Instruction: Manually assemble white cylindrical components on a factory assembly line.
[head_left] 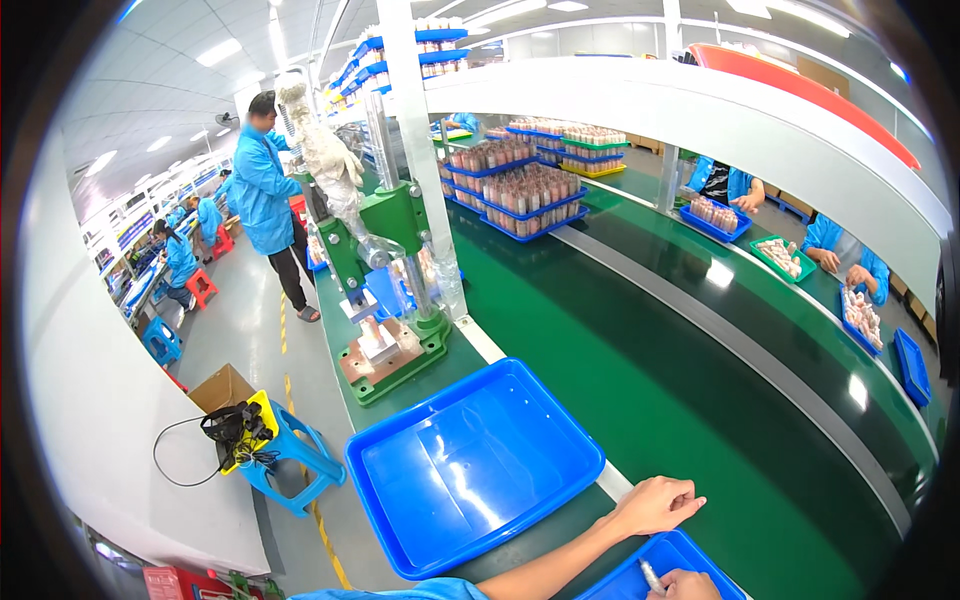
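My left hand (655,507) is over the edge of the green belt, just beyond a blue tray (620,583) at the bottom. Its fingers are curled in, and whatever they may hold is hidden. Low in the view, my right hand (688,588) is closed on a small pale, shiny tube (652,577) above that tray; the picture's lower edge cuts off this hand. A larger blue tray (440,470) with a bare floor lies left of my left hand, and my left forearm passes along its near right corner.
A green press (395,300) with a plastic-wrapped lever stands beyond the large tray. Trays of tubes (530,190) are stacked on the green belt (640,350). People in blue work across it and at left. A blue stool (300,455) carries cables. A white beam (640,95) crosses above.
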